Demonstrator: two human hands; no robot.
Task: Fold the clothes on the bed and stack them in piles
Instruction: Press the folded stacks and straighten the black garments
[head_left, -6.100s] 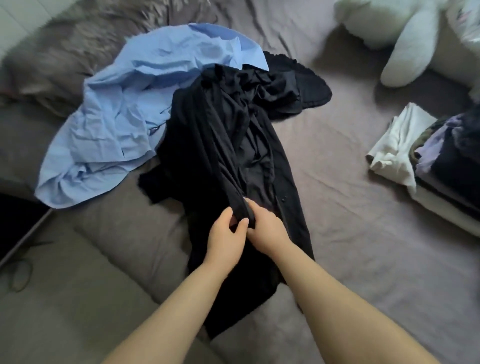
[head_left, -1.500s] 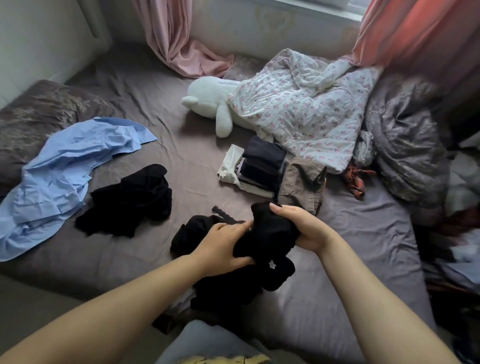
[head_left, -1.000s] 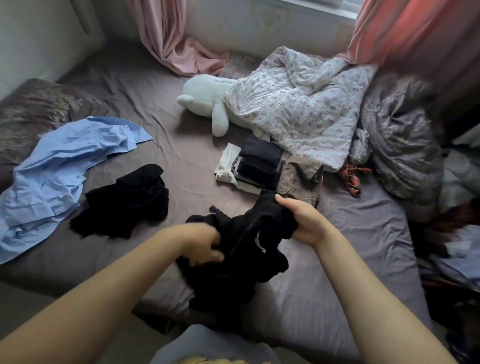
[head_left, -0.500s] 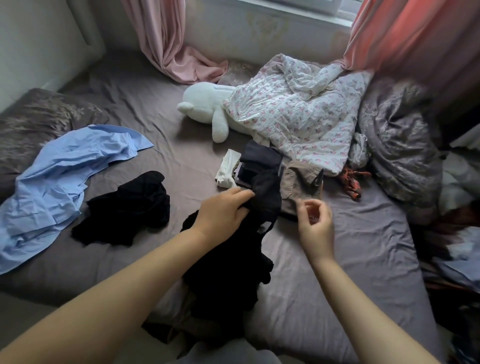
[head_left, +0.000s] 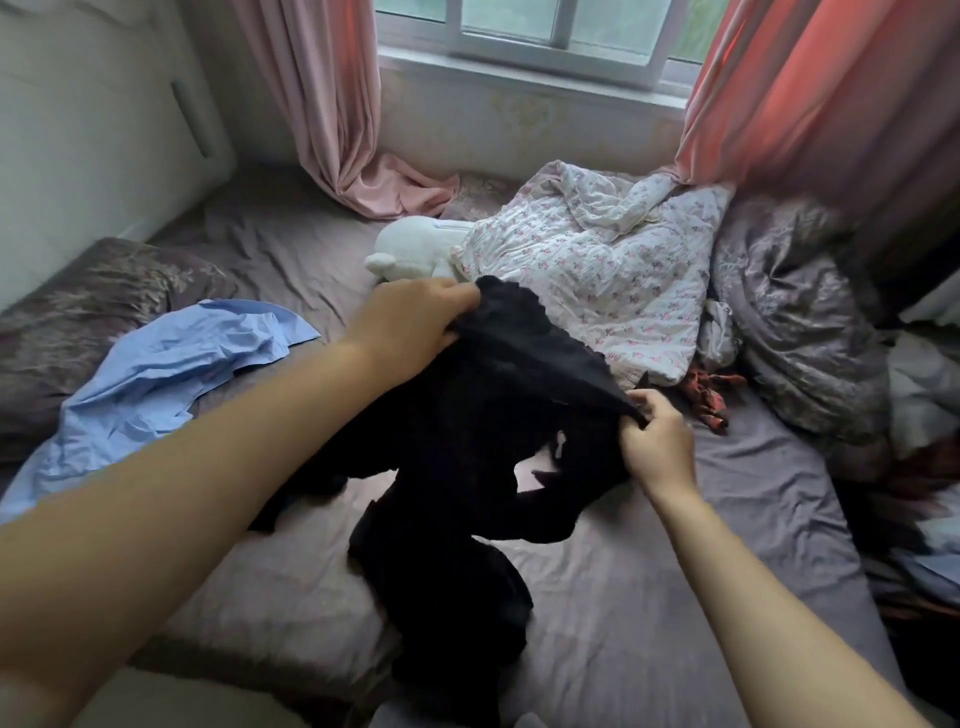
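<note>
A black garment (head_left: 483, 447) is held up in the middle of the frame, over the bed (head_left: 649, 597). Its top edge is gripped by the left hand (head_left: 410, 325), with the fingers curled round the cloth. The other end of that edge is pinched by the right hand (head_left: 657, 441) between thumb and fingers. The rest of the cloth hangs down onto the bed. A blue shirt (head_left: 156, 374) is seen crumpled at the left. A flowered blanket (head_left: 597, 265) lies at the upper right, beside a white stuffed toy (head_left: 410, 247).
</note>
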